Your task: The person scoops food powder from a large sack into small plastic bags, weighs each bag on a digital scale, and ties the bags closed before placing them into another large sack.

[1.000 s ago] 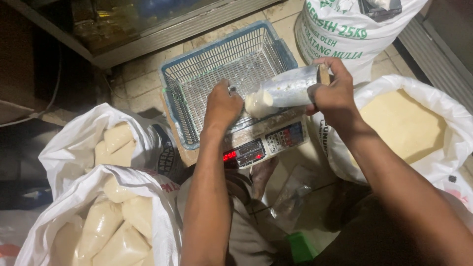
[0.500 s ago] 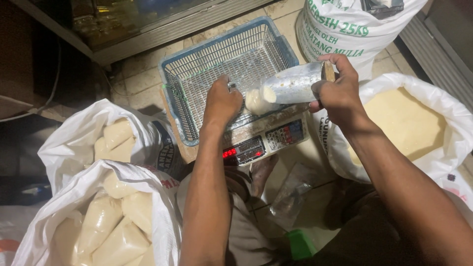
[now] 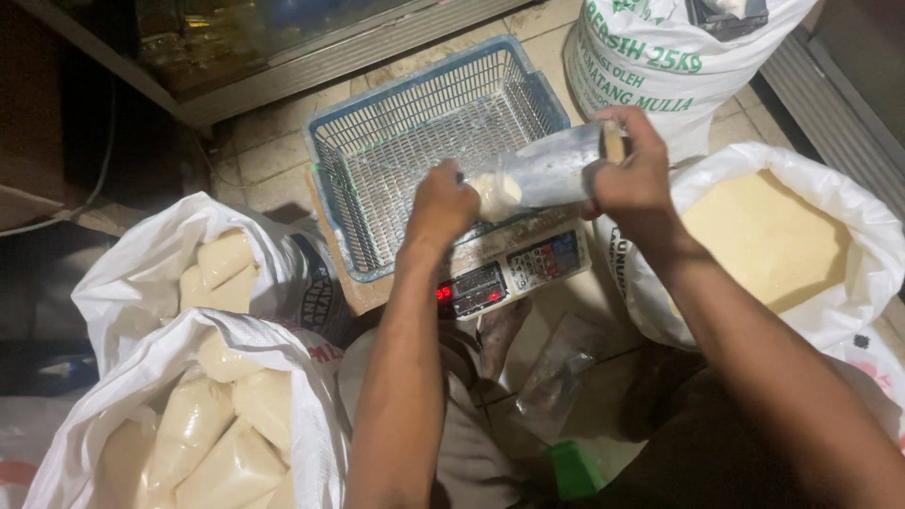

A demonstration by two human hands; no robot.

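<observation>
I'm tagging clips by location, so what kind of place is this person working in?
Probably a small shop's or store room's bulk-goods repacking corner. A digital scale sits on the tiled floor, an open sack of pale powder stands beside it, and white sacks hold filled bags.

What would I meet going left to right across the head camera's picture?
White sack of filled pale packets → blue plastic mesh basket → left hand → clear plastic bag of pale powder → right hand → open white sack of loose pale powder.

1. Left hand (image 3: 441, 203), a closed fist with knuckles up, at the end of a bare forearm stretched straight forward.
2. Right hand (image 3: 633, 174), fingers curled shut in a grip, forearm angled in from the lower right.
</observation>
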